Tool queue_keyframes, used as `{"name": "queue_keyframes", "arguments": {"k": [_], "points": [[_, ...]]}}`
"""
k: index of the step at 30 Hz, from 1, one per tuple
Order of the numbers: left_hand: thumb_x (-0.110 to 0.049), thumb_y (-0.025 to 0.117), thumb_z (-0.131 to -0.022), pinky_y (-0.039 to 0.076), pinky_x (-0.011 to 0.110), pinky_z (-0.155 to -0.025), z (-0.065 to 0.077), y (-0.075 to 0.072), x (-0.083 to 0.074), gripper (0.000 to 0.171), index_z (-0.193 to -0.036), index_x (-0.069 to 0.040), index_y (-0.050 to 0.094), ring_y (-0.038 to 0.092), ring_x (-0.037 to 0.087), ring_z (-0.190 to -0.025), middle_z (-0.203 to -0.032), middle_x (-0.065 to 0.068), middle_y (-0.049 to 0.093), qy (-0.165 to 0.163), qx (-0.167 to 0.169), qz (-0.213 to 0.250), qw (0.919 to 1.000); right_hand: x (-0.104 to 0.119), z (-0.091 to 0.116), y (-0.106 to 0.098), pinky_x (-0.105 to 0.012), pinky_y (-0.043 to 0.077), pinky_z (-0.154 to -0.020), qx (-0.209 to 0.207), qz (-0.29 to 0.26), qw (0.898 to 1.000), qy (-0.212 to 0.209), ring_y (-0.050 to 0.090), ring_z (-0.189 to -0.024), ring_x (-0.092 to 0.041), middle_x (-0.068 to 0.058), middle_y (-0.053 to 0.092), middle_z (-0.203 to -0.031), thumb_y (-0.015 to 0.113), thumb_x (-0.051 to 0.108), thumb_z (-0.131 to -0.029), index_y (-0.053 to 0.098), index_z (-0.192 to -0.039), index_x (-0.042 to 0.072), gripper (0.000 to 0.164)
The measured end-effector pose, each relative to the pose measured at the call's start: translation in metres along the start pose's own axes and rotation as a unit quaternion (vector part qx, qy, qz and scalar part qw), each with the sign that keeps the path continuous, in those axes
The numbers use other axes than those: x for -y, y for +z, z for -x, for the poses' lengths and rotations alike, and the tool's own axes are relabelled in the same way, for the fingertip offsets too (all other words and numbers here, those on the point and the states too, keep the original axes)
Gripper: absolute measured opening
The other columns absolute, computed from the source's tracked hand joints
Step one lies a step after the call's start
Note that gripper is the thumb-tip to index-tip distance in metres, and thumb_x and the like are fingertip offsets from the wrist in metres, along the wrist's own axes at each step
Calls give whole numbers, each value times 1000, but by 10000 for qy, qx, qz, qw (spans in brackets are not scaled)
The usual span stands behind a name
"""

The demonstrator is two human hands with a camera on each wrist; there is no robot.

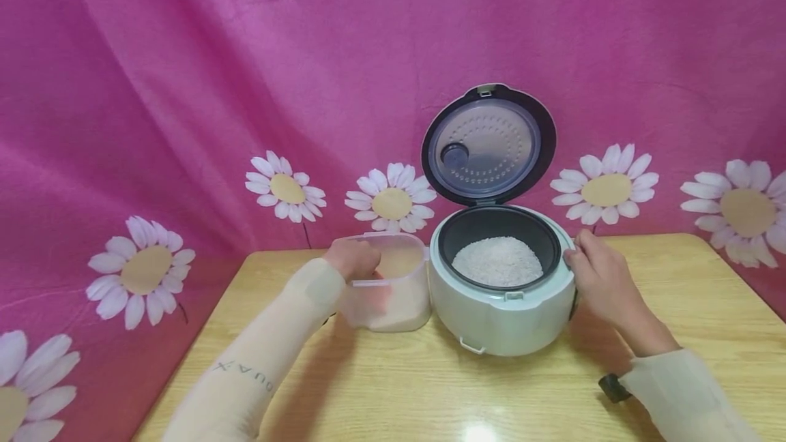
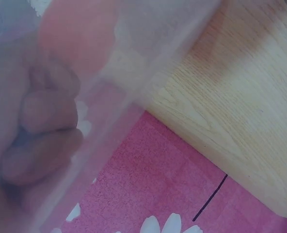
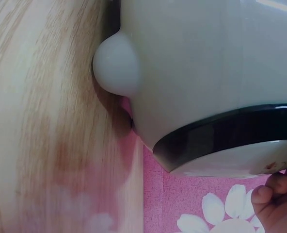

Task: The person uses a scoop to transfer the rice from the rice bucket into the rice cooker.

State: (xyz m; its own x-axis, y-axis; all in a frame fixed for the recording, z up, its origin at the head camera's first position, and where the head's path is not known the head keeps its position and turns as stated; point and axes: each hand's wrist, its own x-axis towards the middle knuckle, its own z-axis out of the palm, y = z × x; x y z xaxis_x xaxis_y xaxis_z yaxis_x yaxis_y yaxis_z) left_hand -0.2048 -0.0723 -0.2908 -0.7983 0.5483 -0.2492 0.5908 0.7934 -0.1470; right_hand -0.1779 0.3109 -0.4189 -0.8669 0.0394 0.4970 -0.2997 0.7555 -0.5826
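Observation:
My left hand (image 1: 353,259) reaches into a translucent plastic container (image 1: 424,295) of rice on the table. Its curled fingers grip a red scoop (image 2: 78,36), seen blurred through the container wall in the left wrist view; the scoop's handle is hidden in the hand. Right beside the container stands a pale green rice cooker (image 1: 500,326) with its lid (image 1: 512,149) raised. White rice (image 1: 499,261) lies heaped in its dark inner pot (image 1: 453,234). My right hand (image 1: 604,282) holds the cooker's right upper edge, thumb near the rim.
Both things stand on a light wooden table (image 1: 381,387). A pink cloth (image 1: 344,74) with large white daisies hangs behind and to the left. The cooker has a small white loop (image 1: 472,346) low on its front. A dark object (image 1: 614,388) sits at my right cuff.

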Motion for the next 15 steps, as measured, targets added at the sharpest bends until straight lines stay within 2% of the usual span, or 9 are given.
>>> {"name": "queue_keyframes", "arguments": {"k": [2,3,4,6,9,15], "points": [[-19,68,-99,55,33,-76,-35,30,17,14,-92,-9,74,57,18,-75,-79,1,64,-349,284,-277,9986,0,0,0,-27,34,-60,-27,-15,10000,-36,41,-72,-14,-5,43,-75,45,17,-104,47,-88,9,18],[-22,68,-99,57,37,-78,-49,43,25,14,-91,-12,75,58,17,-75,-80,1,66,-476,385,-360,9975,0,0,0,-27,34,-60,-29,-21,10000,-46,41,-72,-13,-5,43,-75,45,17,-104,47,-88,9,17],[-25,68,-99,57,37,-79,-59,52,30,15,-91,-15,75,59,16,-75,-80,-1,66,-556,399,-488,9965,0,0,0,-27,34,-60,-29,-22,10000,-50,41,-72,-13,-4,43,-75,45,17,-104,47,-89,9,17],[-27,70,-98,56,38,-76,-65,59,34,17,-85,-17,73,56,15,-71,-75,-2,63,-567,320,-460,9968,0,0,1,-27,34,-60,-29,-31,10000,-51,41,-72,-13,-4,43,-75,45,17,-104,47,-89,9,17],[-29,72,-97,56,38,-74,-67,63,38,19,-83,-17,74,54,15,-69,-72,-3,60,-535,226,-372,9976,-1,0,1,-27,34,-59,-18,-17,10000,-43,41,-72,-12,-4,43,-76,44,18,-104,47,-90,9,17],[-32,72,-96,52,35,-72,-67,62,39,21,-82,-17,76,52,14,-66,-68,-4,54,-640,228,-242,9974,-1,-1,1,-28,33,-59,-47,0,10000,-27,40,-71,-13,-5,43,-75,45,18,-104,47,-88,9,18]]}}
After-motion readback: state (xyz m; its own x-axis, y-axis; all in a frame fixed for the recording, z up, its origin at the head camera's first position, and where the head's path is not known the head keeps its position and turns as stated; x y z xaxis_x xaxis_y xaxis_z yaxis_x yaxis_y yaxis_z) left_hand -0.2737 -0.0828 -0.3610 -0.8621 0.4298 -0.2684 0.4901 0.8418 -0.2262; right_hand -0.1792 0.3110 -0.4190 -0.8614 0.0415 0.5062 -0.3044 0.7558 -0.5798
